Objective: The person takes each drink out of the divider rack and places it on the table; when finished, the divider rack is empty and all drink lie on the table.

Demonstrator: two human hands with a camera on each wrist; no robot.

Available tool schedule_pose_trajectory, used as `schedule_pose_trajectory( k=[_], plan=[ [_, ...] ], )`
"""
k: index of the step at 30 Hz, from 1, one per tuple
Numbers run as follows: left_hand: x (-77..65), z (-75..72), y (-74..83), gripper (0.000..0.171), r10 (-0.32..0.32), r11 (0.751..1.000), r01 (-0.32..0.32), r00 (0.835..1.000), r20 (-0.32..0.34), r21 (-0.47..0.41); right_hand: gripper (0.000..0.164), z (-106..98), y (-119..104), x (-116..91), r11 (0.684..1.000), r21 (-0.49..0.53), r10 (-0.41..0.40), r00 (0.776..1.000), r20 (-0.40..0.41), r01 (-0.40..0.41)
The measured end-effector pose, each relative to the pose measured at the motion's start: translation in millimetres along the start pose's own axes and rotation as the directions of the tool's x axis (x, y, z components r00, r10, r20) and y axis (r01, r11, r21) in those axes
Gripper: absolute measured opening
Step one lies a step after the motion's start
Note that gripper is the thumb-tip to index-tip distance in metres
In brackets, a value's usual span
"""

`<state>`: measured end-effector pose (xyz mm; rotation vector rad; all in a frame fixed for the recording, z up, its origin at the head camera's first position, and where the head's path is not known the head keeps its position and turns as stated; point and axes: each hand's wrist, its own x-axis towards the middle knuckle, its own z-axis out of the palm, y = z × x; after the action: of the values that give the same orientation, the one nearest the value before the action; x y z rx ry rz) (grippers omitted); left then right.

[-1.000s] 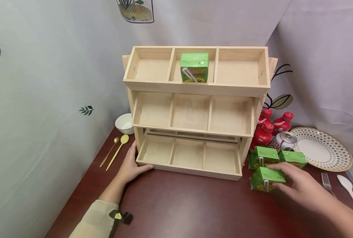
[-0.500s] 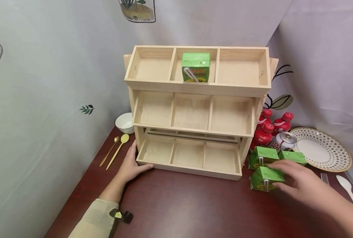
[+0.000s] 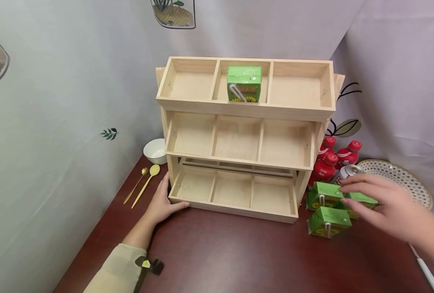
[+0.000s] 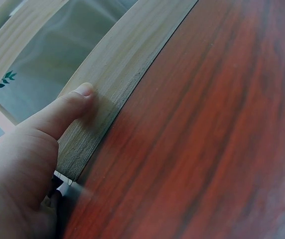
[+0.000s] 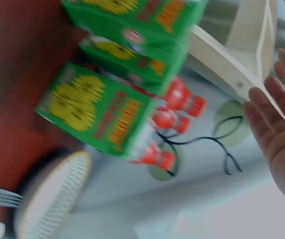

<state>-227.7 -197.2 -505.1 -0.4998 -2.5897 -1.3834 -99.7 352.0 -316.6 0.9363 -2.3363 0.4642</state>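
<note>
A three-tier wooden display rack (image 3: 238,106) stands on the table, each tier split into three compartments. My left hand (image 3: 162,206) holds its lower left corner, thumb on the front board (image 4: 122,55) and fingers along the side. One green drink carton (image 3: 244,84) with a straw sits upright in the top middle compartment. To the right of the rack, three more cartons stand on the table: a front carton (image 3: 328,223), a rear carton (image 3: 323,196) and a right carton (image 3: 361,198), partly covered. Over them hovers my right hand (image 3: 392,205), fingers spread and holding nothing.
Red bottles (image 3: 323,167) and a can (image 3: 348,171) stand behind the cartons, by a dotted plate (image 3: 396,171). A fork (image 5: 3,197) lies near the plate. At far left are a white bowl (image 3: 155,151) and two gold spoons (image 3: 143,191).
My right hand has lifted off the front carton and moved up and right, leaving that carton on the table. The left hand keeps its hold. The head view has shifted slightly.
</note>
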Motion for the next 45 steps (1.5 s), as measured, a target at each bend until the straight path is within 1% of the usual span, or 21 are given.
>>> schedule_pose_trajectory(
  k=[1,2,4,6,11,14,17,21,23,26,29,33,36,38,39,42,45],
  plan=[
    [0.2,0.1,0.1,0.127,0.002,1.000,-0.002,1.000,0.002,0.004,0.042,-4,-1,7,1.000,-0.021,-0.010,1.000,-0.015,0.010],
    [0.3,0.2,0.2,0.127,0.004,1.000,-0.004,1.000,0.003,0.006,0.046,-9,-2,13,0.999,-0.043,-0.016,1.000,-0.025,0.015],
    [0.3,0.3,0.2,0.127,0.000,1.000,0.000,1.000,0.004,0.011,0.049,-19,-4,27,0.996,-0.087,-0.027,0.999,-0.028,0.025],
    [0.0,0.4,-0.3,0.127,-0.001,1.000,0.001,1.000,0.004,0.011,0.048,-26,-7,41,0.993,-0.100,-0.069,0.997,-0.046,0.064],
    [-0.4,0.4,-1.4,0.126,-0.002,1.000,0.002,1.000,0.000,0.000,0.046,-37,-15,78,0.980,-0.106,-0.177,0.979,-0.100,0.166],
    [-0.2,1.3,-1.5,0.126,0.005,1.000,-0.005,1.000,-0.005,0.000,0.047,-43,-19,97,0.974,-0.126,-0.203,0.973,-0.109,0.190],
    [0.6,3.7,-1.4,0.126,0.014,1.000,-0.014,1.000,0.000,-0.003,0.048,-48,-22,112,0.968,-0.153,-0.221,0.967,-0.126,0.201],
    [0.7,5.1,-1.2,0.126,0.012,1.000,-0.012,1.000,0.000,-0.007,0.050,-51,-24,128,0.965,-0.166,-0.226,0.963,-0.146,0.201],
    [-0.2,4.1,-1.2,0.126,0.002,1.000,-0.002,1.000,-0.008,-0.009,0.051,-50,-26,136,0.966,-0.164,-0.227,0.962,-0.152,0.202],
    [-1.0,2.0,-2.2,0.126,-0.006,1.000,0.006,1.000,-0.012,-0.010,0.051,-49,-30,147,0.962,-0.181,-0.229,0.965,-0.131,0.204],
    [0.0,1.4,-2.6,0.125,-0.008,1.000,0.008,1.000,-0.008,-0.013,0.051,-48,-33,158,0.958,-0.179,-0.245,0.964,-0.105,0.224],
    [1.3,-0.2,-2.7,0.125,0.002,1.000,-0.002,1.000,-0.005,-0.012,0.047,-44,-32,175,0.949,-0.152,-0.291,0.952,-0.092,0.275],
    [1.6,1.3,-2.1,0.124,0.005,1.000,-0.005,1.000,-0.001,-0.019,0.042,-40,-27,187,0.946,-0.156,-0.296,0.953,-0.063,0.283],
    [1.7,3.4,-1.7,0.124,0.000,1.000,0.000,1.000,0.004,-0.020,0.041,-37,-23,194,0.949,-0.160,-0.283,0.958,-0.046,0.273],
    [1.7,4.4,-1.3,0.124,-0.002,1.000,0.002,1.000,0.006,-0.019,0.042,-35,-23,197,0.951,-0.165,-0.270,0.962,-0.037,0.261],
    [1.4,4.8,-0.6,0.125,-0.010,1.000,0.010,1.000,0.002,-0.012,0.045,-29,-23,211,0.967,-0.136,-0.223,0.974,-0.047,0.215],
    [0.4,2.1,0.0,0.126,-0.014,1.000,0.014,1.000,-0.009,-0.010,0.048,-24,-25,225,0.977,-0.149,-0.164,0.984,-0.064,0.153]
  ],
)
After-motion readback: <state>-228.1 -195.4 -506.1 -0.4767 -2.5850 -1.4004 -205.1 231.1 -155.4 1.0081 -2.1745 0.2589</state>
